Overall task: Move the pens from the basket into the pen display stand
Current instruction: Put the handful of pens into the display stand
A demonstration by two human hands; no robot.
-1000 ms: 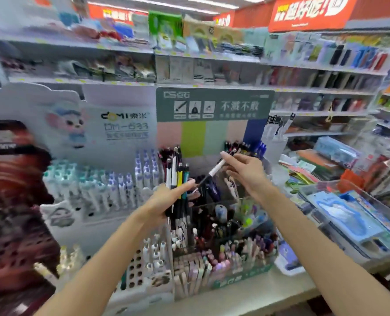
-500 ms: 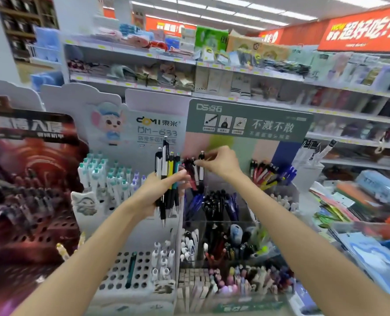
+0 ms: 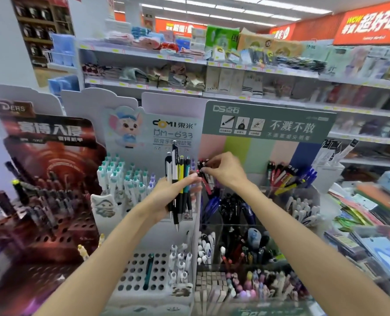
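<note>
— While the stock shelves point(image 3: 246, 71) fill everything beyond both hands, which stand takes the pens?

— Judging by the reach, the green-headed pen display stand point(image 3: 267, 124), straight ahead of the right hand point(image 3: 223, 169); its clear compartments drop away below that hand and towards the person. A white stand with a mouse cartoon point(image 3: 143, 137) sits behind the left hand point(image 3: 166, 197), a dark red one farther out on that side.

— And the pens themselves?

— The left hand is wrapped round a bundle of pens point(image 3: 178, 183), long axes upright, tips pointing down, clips up. The right hand's fingertips point(image 3: 203, 170) pinch at a red-and-black pen point(image 3: 206, 181) in the stand's top-left compartment, just beside the bundle; whether that pen is fully seated I cannot tell.

— No basket?

— None in view.

— So what does the coming move hinge on?

— I'd say the bundle lies immediately to the left of the right hand, nearly touching. That hand is nearer the compartments, so it need only cross sideways, draw one pen upward along its length, and lower it tip first.
</note>
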